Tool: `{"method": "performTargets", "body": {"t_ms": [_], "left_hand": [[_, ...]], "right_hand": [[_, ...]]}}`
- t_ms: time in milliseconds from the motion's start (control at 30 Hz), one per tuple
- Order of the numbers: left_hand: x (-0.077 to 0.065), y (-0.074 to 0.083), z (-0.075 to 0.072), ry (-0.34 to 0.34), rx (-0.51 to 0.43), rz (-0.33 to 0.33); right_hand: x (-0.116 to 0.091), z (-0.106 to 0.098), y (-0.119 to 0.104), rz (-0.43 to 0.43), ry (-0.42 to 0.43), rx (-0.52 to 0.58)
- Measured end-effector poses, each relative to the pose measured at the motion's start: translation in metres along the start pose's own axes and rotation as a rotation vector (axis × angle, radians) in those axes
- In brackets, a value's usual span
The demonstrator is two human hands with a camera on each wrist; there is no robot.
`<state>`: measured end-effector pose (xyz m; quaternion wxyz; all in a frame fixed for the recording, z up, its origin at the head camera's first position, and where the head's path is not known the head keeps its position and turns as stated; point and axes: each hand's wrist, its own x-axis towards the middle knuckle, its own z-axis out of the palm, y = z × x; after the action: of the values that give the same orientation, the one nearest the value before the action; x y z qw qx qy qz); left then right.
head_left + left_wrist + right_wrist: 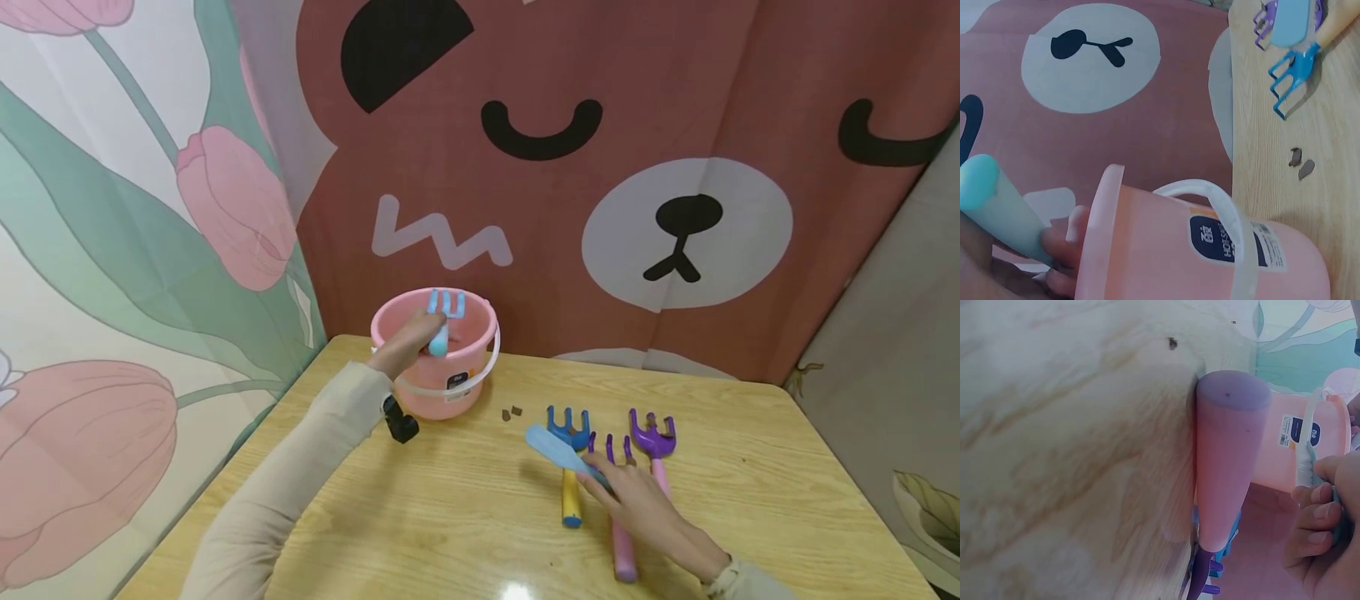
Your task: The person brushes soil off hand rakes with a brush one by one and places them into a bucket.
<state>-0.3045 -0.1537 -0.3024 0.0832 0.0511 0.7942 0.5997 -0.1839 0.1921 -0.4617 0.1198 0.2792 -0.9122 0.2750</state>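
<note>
My left hand [408, 342] holds a small toy rake [438, 340] over the rim of a pink bucket [435, 404]. The rake has light-blue tines, a pale handle and a teal handle end [979, 181]. Low over the table, my right hand [645, 504] grips a light-blue flat-bladed tool [555, 447], its blade pointing left toward the bucket. Beneath and beside that hand lie a blue rake with a yellow handle [572, 500] and two purple rakes with pink handles, one nearer [622, 550] and one farther [654, 437]. The bucket's contents are mostly hidden.
Small dark scraps [1306, 169] lie on the wooden table [450, 508] to the right of the bucket. The bucket's white handle [1241, 244] hangs down its front. Behind the table hangs a curtain [555, 225] printed with a bear face.
</note>
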Motion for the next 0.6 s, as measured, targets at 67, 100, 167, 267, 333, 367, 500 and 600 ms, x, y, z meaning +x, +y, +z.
{"method": "performTargets", "body": {"t_ms": [67, 100, 167, 267, 333, 367, 500, 600], "left_hand": [[0.0007, -0.002, -0.0007, -0.001, 0.013, -0.002], [0.0009, -0.0027, -0.0008, -0.002, 0.019, -0.005], [0.0012, -0.0032, -0.0005, 0.006, 0.041, -0.013], [0.0033, -0.0035, -0.0005, 0.024, 0.077, -0.041], [0.0047, -0.0034, -0.001, 0.031, 0.097, -0.047], [0.0053, -0.0033, -0.0015, 0.032, 0.109, -0.052], [0.0042, -0.002, -0.0025, 0.032, 0.141, -0.061], [0.0029, -0.0013, -0.0024, 0.024, 0.158, -0.061]], "right_hand": [[-0.0007, 0.0004, -0.0006, 0.007, -0.009, 0.001], [-0.0011, 0.0006, -0.0008, 0.01, -0.015, 0.0], [-0.0019, 0.0011, -0.0013, 0.013, -0.027, 0.001], [-0.002, 0.0012, -0.0014, 0.007, -0.036, 0.004], [-0.0009, 0.0003, -0.0015, -0.002, -0.034, 0.008], [-0.0002, -0.0003, -0.0016, -0.006, -0.033, 0.011], [0.002, -0.0019, -0.0024, -0.012, -0.037, 0.009], [0.0023, -0.0011, -0.0031, -0.011, -0.048, -0.003]]}}
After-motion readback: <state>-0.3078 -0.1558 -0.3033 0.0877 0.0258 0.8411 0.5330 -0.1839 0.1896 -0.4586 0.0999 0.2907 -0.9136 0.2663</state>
